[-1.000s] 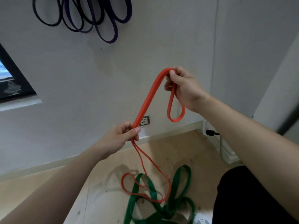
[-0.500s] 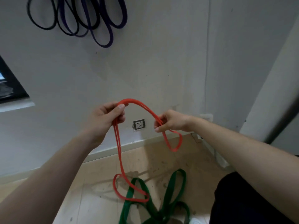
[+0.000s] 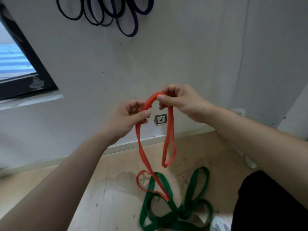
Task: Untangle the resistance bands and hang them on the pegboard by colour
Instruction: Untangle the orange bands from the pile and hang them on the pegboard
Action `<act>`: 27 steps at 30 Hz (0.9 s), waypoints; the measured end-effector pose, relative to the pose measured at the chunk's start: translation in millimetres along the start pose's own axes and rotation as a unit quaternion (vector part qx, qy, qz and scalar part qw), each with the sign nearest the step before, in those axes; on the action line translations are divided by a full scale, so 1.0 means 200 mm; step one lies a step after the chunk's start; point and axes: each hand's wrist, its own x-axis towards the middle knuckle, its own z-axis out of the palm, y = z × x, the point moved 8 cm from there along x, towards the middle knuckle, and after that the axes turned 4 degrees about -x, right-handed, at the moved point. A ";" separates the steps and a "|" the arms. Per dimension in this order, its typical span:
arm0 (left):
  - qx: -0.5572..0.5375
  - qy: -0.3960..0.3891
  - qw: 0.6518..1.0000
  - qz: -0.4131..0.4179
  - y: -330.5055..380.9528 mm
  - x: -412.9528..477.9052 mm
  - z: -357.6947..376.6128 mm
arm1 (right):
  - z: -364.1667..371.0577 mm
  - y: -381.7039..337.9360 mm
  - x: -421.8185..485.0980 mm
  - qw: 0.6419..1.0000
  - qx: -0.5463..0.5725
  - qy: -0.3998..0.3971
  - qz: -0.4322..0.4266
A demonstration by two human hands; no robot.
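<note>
Head view, single item in hand. Left hand (image 3: 128, 117): raised before the wall (image 3: 183, 55), forearm running up from the lower left, fingers curled inward, thumb and forefinger pinching the red resistance band (image 3: 150, 101). Right hand (image 3: 181, 100): slightly higher and just beside the left, forearm entering from the right edge, fingers curled, thumb tip pressed on the top of the band's arch. Red resistance band: short arch between the two hands; one narrow loop hangs free below the right hand; a longer doubled run drops from the left hand to the wooden floor (image 3: 116, 189), where its end loop lies across the green bands (image 3: 150, 186). Green bands: tangled heap on the floor, beside a white shoe (image 3: 220, 224) and a black trouser leg (image 3: 266, 205). Purple bands (image 3: 129, 35) and black bands (image 3: 73, 18): hanging high on the wall, their upper parts out of frame. Wall socket (image 3: 160, 120): just above the skirting, seen between the hanging strands. Dark-framed window (image 3: 25, 72): left. Change against half a second ago: hands closer together, right hand now higher than the left, arch between them much shorter, loop under the right hand longer; red end loop remains on the green heap.
</note>
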 end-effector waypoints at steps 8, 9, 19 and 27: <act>0.057 -0.049 0.997 -0.018 -0.07 -0.02 0.03 | -0.24 -0.15 -0.01 0.980 0.081 0.166 -0.073; 0.053 -0.046 0.997 -0.012 -0.06 -0.01 0.04 | -0.26 -0.14 -0.01 0.978 0.088 0.178 -0.071; -0.067 0.080 0.994 0.007 -0.03 0.07 -0.10 | -0.27 0.18 -0.03 0.995 0.025 -0.015 0.094; 0.044 0.038 0.996 0.065 0.11 0.06 0.06 | 0.05 0.13 -0.04 0.994 -0.011 -0.091 0.059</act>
